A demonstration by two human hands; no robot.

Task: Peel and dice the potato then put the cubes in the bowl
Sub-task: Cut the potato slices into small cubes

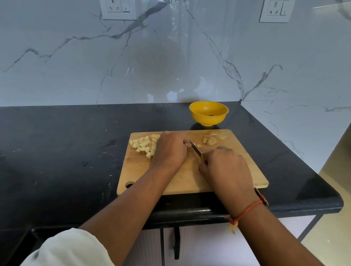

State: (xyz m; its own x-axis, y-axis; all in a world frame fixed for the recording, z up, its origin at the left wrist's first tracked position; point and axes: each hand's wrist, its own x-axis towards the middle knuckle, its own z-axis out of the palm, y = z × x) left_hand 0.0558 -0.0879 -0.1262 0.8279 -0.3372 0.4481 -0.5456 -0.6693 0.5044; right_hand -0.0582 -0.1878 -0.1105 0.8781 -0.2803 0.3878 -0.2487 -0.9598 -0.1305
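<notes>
Because the curled fingertips of the left hand (171,148) are set right against the blade of the small steel-bladed knife (195,149), a nicked knuckle is judged the chief risk. It would be brought on by the edge slipping on the potato or by a stroke drifting leftward. A second hazard lies in the piece being cut. Whatever remains of it is hidden beneath the left fingers, so it cannot be told whether anything is held there, and a small stub is easily rolled or squeezed out sideways. The knife's handle is enclosed in the fist of the right hand (226,169), fingers wrapped closely round it, with the blade angled down toward the rectangular light wooden cutting board (134,172). Cubes could also be knocked onto the black stone countertop (57,151) by the left wrist, since they are heaped just beside it.

The pale yellow potato cubes (143,145) are seen as a loose pile at the board's far left, blocky and uneven in size. One small offcut (199,145) lies just past the blade. Brownish peelings (210,139) are gathered near the far edge. The round yellow plastic bowl (208,112) stands just behind the board, and no cubes are visible in it.
</notes>
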